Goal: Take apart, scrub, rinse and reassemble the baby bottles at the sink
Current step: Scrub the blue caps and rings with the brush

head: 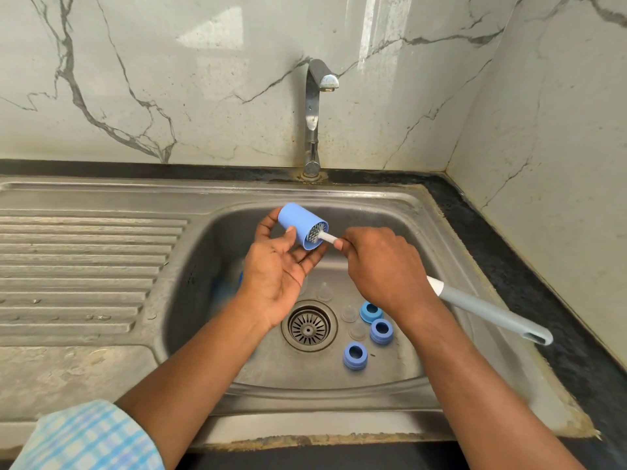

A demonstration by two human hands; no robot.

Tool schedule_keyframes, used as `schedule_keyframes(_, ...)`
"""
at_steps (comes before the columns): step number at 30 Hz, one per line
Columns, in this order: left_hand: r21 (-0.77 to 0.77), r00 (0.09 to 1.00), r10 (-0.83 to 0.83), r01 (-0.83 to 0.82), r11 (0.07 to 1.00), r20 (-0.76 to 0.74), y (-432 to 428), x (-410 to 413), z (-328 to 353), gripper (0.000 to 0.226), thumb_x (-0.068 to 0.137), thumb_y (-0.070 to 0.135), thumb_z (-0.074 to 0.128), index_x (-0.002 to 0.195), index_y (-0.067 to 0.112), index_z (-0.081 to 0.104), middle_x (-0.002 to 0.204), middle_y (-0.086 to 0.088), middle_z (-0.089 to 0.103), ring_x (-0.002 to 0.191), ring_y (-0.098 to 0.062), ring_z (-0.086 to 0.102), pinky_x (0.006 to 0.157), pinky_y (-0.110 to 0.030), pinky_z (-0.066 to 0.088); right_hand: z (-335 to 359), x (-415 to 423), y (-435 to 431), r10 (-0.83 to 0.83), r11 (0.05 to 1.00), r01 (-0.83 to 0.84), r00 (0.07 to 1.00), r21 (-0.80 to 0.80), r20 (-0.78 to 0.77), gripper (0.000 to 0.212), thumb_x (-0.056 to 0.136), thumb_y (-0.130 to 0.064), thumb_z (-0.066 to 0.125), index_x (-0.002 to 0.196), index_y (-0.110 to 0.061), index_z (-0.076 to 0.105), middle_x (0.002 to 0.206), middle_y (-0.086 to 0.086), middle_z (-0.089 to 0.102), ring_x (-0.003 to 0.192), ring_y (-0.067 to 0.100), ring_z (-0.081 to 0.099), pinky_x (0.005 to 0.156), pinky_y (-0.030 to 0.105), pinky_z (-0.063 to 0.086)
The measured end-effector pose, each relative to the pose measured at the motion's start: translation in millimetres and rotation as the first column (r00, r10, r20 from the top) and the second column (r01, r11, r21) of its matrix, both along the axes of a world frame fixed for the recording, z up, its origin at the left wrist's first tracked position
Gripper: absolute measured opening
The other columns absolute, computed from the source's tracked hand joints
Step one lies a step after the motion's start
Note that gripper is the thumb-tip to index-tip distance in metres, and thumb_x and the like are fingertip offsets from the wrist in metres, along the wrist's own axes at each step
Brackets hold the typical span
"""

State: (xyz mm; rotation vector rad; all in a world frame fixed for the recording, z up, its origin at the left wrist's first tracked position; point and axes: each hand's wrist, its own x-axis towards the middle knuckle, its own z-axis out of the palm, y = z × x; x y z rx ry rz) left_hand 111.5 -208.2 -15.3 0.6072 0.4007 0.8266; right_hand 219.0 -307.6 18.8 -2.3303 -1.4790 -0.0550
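Over the sink (424,212) basin, your left hand (278,269) grasps a blue cap (298,225) between thumb and fingers, its open end tilted to the right. Your right hand (383,266) is clenched round the brush (488,308). Its bristle head sits inside the cap, and the grey handle sticks out to the right past your wrist. Below, right of the drain (308,325), three blue rings (381,330) and several clear teats (349,313) lie on the basin floor. The tap (315,113) stands behind.

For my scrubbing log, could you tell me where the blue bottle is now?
Head view, centre: the left hand holds the blue bottle over the sink, below the tap, brush inside its mouth.
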Motion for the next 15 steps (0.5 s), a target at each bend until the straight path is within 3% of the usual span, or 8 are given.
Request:
schedule_keyframes(3, 0.085, 0.995, 0.063, -0.057, 0.995, -0.072, -0.1, 1.9, 0.7, 0.034, 0.09, 0.012, 0.061, 0.119, 0.019, 0.046, 0.095, -0.012, 0.069, 0.093, -0.027, 0.068, 0.085, -0.038, 0.059, -0.7, -5.9, 1.1, 0.048, 0.999, -0.047, 0.998, 0.021, -0.043, 0.021, 0.1, -0.038, 0.052, 0.088, -0.022, 0.06, 0.073, -0.004, 0.054, 0.068, 0.022, 0.053, 0.059, 0.032, 0.035)
schedule_keyframes(8, 0.083, 0.974, 0.205, -0.198, 0.977, -0.092, 27.2, -7.6, 3.6, 0.03, 0.094, 0.007, 0.06, 0.119, 0.02, 0.049, 0.093, -0.006, 0.067, 0.077, -0.019, 0.07, 0.07, -0.033, 0.062, 6.0, -5.4, -4.5, 0.101, 0.995, -0.102, 0.989, -0.002, -0.109, 0.017, 0.097, -0.039, 0.059, 0.088, -0.026, 0.065, 0.065, -0.008, 0.051, 0.059, 0.011, 0.048, 0.053, 0.029, 0.032)
schedule_keyframes(12, 0.07, 0.996, 0.061, -0.056, 0.996, -0.07, 15.9, -4.4, 0.9, 0.044, 0.084, 0.014, 0.066, 0.125, 0.026, 0.056, 0.1, -0.008, 0.071, 0.085, -0.023, 0.073, 0.086, -0.037, 0.058, 1.2, -6.3, -1.7, 0.089, 0.996, -0.092, 0.99, -0.023, -0.114, 0.04, 0.101, -0.038, 0.05, 0.065, -0.024, 0.042, 0.061, -0.004, 0.048, 0.054, 0.014, 0.043, 0.05, 0.03, 0.028)
schedule_keyframes(15, 0.056, 0.994, 0.083, -0.079, 0.995, -0.075, 20.3, -4.1, 2.3, 0.059, 0.081, 0.013, 0.068, 0.135, 0.027, 0.049, 0.103, -0.011, 0.072, 0.089, -0.027, 0.072, 0.087, -0.04, 0.059, 1.7, -2.2, -2.2, 0.107, 0.993, -0.114, 0.981, -0.038, -0.159, 0.042, 0.102, -0.037, 0.048, 0.063, -0.024, 0.042, 0.059, -0.003, 0.049, 0.053, 0.016, 0.045, 0.05, 0.031, 0.03)
